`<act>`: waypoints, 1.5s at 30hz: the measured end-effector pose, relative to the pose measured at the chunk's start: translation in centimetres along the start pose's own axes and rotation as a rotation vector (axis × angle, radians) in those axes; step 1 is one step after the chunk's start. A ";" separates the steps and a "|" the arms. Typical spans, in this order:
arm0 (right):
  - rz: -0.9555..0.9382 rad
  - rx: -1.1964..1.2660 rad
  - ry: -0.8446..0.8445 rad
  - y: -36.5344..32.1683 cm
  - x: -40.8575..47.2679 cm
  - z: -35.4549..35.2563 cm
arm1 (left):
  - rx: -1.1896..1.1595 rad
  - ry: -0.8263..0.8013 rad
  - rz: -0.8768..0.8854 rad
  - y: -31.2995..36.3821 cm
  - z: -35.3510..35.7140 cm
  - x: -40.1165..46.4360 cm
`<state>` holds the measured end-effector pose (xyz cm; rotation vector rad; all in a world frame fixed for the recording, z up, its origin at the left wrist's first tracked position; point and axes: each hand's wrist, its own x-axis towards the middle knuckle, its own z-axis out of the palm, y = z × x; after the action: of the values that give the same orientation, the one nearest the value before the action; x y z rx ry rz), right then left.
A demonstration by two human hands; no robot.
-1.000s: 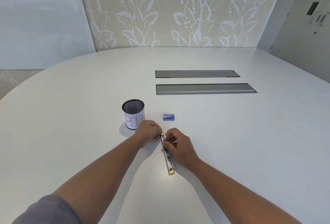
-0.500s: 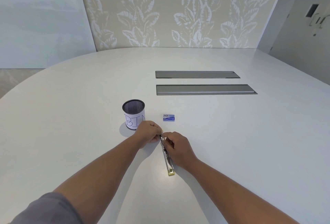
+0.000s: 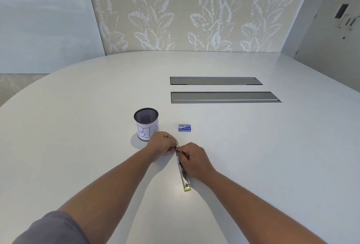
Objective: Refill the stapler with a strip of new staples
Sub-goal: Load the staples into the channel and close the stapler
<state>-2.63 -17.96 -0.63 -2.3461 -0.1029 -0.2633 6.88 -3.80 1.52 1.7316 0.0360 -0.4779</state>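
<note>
A slim metal stapler [image 3: 184, 177] lies opened out flat on the white table [image 3: 253, 156], its long axis running away from me, a yellowish tip at its near end. My left hand [image 3: 162, 145] pinches the stapler's far end. My right hand [image 3: 194, 159] rests over the stapler's middle with its fingertips at the channel; whether a staple strip is under them is hidden. A small blue staple box [image 3: 184, 127] lies beyond the hands, slightly to the right.
A black mesh cup [image 3: 146, 124] with a paper label reading "BIN" stands just behind my left hand. Two long grey recessed cable hatches [image 3: 224, 97] sit farther back in the table. A leaf-patterned wall rises behind the table.
My right hand has closed in slightly toward the stapler's far end and lowered its fingers onto it. My left hand and the stapler stay in place.
</note>
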 end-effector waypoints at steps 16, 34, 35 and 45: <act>0.142 0.194 0.057 -0.2 -0.6 0.0 | 0.248 0.010 0.192 -1.3 -0.3 -1.5; 0.275 -0.383 -0.392 -5.2 -2.3 -2.2 | 0.296 0.051 0.246 -1.6 0.0 -1.5; 0.266 -0.396 -0.393 -5.4 -2.3 -2.4 | 0.295 0.049 0.244 -1.6 0.0 -1.5; 0.166 -0.427 -0.231 -8.1 -1.7 -4.0 | 0.295 0.037 0.220 -1.4 0.0 -1.8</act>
<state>-6.20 -14.99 7.31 -2.7839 0.0427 0.0788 4.90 -3.05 0.85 2.0054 -0.2059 -0.2993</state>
